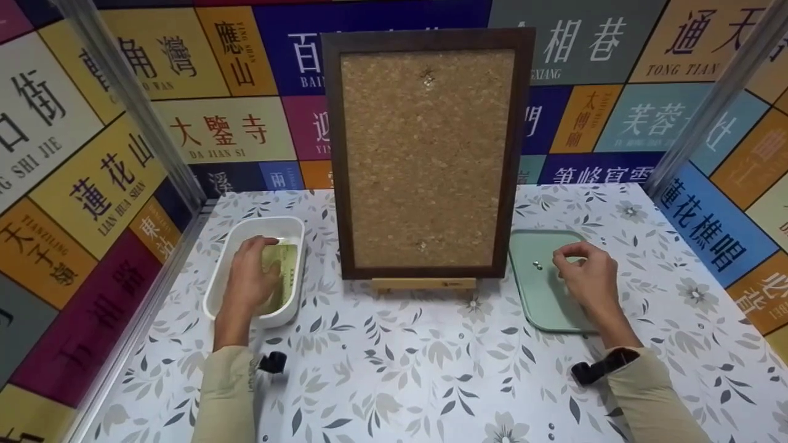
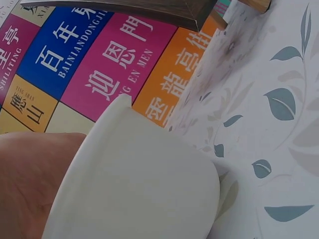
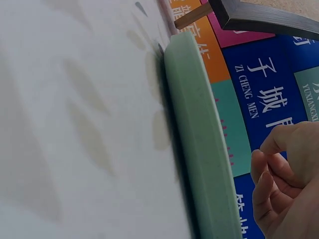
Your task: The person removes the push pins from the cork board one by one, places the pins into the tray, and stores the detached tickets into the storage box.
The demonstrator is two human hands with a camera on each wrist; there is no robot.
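In the head view, my left hand [image 1: 249, 274] reaches into a white oblong container [image 1: 210, 289]. Its fingers bend at the far left corner of a yellow-green card [image 1: 287, 264], and the thumb lies against the card's face. The container's outer wall [image 2: 139, 184] hides the fingers in the left wrist view. Above a pale green tray [image 1: 538, 307], my right hand [image 1: 588, 277] has thumb and index fingertips together; no object shows between them. Curled fingers [image 3: 264, 196] also appear in the right wrist view. Small shiny metal pieces [image 1: 537, 266] lie on the tray.
Between container and tray, a dark-framed cork board [image 1: 425, 160] leans upright on a small wooden stand [image 1: 425, 283]. Clear shiny bits [image 1: 422, 246] show near its top and bottom. A leaf-patterned cloth [image 1: 394, 375] covers the table, with sign-printed walls [image 1: 228, 129] around it.
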